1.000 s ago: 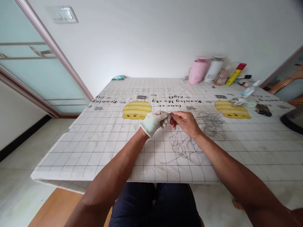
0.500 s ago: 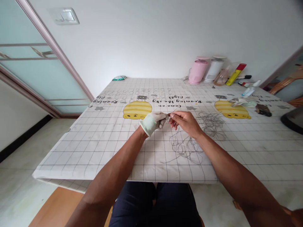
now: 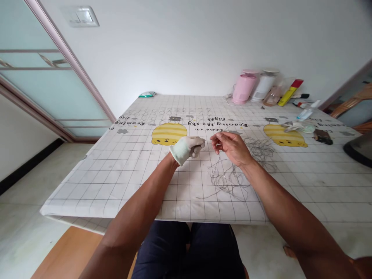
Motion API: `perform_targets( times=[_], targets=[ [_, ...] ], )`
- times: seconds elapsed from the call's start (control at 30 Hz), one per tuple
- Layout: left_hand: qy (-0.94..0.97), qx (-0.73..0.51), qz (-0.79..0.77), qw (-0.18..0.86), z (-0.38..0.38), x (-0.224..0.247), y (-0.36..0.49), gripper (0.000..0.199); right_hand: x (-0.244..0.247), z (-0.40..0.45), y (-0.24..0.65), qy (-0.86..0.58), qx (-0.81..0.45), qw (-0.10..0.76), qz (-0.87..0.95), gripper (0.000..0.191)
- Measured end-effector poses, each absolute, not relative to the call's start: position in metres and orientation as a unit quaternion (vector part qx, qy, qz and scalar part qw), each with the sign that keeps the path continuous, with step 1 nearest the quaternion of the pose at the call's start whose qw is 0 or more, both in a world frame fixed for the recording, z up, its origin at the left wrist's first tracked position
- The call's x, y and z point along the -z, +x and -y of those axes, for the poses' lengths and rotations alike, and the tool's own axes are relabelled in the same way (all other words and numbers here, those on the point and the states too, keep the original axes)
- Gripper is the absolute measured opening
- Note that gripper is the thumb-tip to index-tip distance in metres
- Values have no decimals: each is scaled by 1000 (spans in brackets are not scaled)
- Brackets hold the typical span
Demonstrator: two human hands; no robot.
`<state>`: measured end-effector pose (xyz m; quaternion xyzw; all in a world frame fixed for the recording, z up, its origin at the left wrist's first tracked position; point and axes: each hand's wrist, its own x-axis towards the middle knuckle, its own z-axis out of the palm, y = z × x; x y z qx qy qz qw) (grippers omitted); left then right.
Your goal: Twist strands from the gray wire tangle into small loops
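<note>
My left hand (image 3: 188, 148), in a pale glove with a light green cuff, is closed in a pinch above the middle of the table. Whatever lies between its fingertips is too small to make out. Just to its right, a small gap away, my bare right hand (image 3: 231, 147) has its fingers loosely curled and apart, with nothing visible in them. Beneath and beside the right wrist lie two tangled heaps of thin grey wire, a nearer heap (image 3: 228, 180) and a farther heap (image 3: 260, 151). Thin grey looped shapes (image 3: 174, 112) lie in a row farther back.
A checked cloth (image 3: 139, 178) with yellow prints covers the table. Along the wall stand a pink device (image 3: 244, 88), a white device (image 3: 264, 87) and a yellow-red tube (image 3: 290, 93). A crumpled glove (image 3: 299, 126) and a dark block (image 3: 322, 136) lie right. A green packet (image 3: 147, 94) is at the back left.
My hands have moved apart from where their fingertips met. The right hand has drawn slightly right and its fingers have loosened; the left hand has shifted slightly left, still pinched.
</note>
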<state>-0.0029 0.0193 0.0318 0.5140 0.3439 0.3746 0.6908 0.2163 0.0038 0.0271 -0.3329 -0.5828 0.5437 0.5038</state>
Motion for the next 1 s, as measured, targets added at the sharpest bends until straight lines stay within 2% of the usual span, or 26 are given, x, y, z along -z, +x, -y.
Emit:
perform_targets(
  times=[0.2,0.5,0.8,1.0],
  targets=[
    [489,-310,-264,771,-27,-28,-10,25,-28,-2,220,-316,-557,486,595,33],
    [457,-326,-229,796,-29,-30,-16,27,-32,-1,221,-315,-522,554,567,22],
    [462,-296,-249,798,-29,-31,-17,26,-39,-3,244,-289,-538,433,663,21],
    [446,-311,-251,801,-27,-34,-16,30,-38,-3,241,-305,-534,466,636,22]
  ],
)
